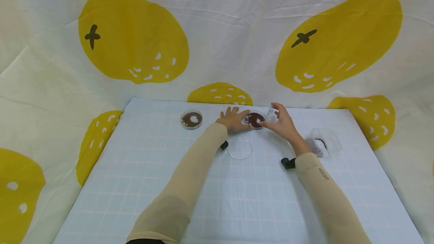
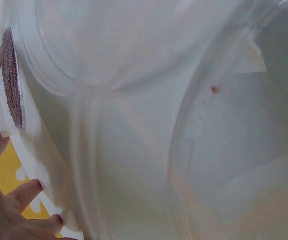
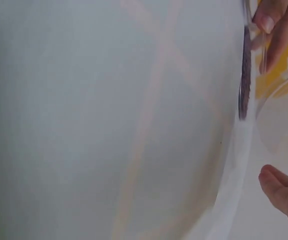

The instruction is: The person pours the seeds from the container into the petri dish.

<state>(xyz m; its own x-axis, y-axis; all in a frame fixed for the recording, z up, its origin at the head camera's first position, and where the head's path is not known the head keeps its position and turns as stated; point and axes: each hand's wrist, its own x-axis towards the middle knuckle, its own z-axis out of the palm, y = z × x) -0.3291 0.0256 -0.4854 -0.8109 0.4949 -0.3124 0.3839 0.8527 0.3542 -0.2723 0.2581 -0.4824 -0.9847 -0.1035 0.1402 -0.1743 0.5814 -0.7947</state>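
In the head view, a round clear petri dish [image 1: 255, 120] holds dark brown granules with a white patch on top. My left hand [image 1: 234, 119] grips its left side, thumb and a finger spread along the rim, the other fingers stretched out. To the right, my right hand [image 1: 285, 125] holds a clear round lid [image 1: 270, 115] tilted on edge between thumb and fingers, beside the dish. The right wrist view shows that lid [image 3: 284, 112] near the right fingertips [image 3: 276, 182]. The left wrist view shows the dish's granules [image 2: 11, 80] edge-on.
Another petri dish [image 1: 191, 119] with brown granules and white bits stands at the back left. A clear round lid [image 1: 239, 148] lies in front of my left hand; another clear round piece is partly hidden by that sleeve. A clear plastic container [image 1: 333, 142] with dark and white contents stands right.
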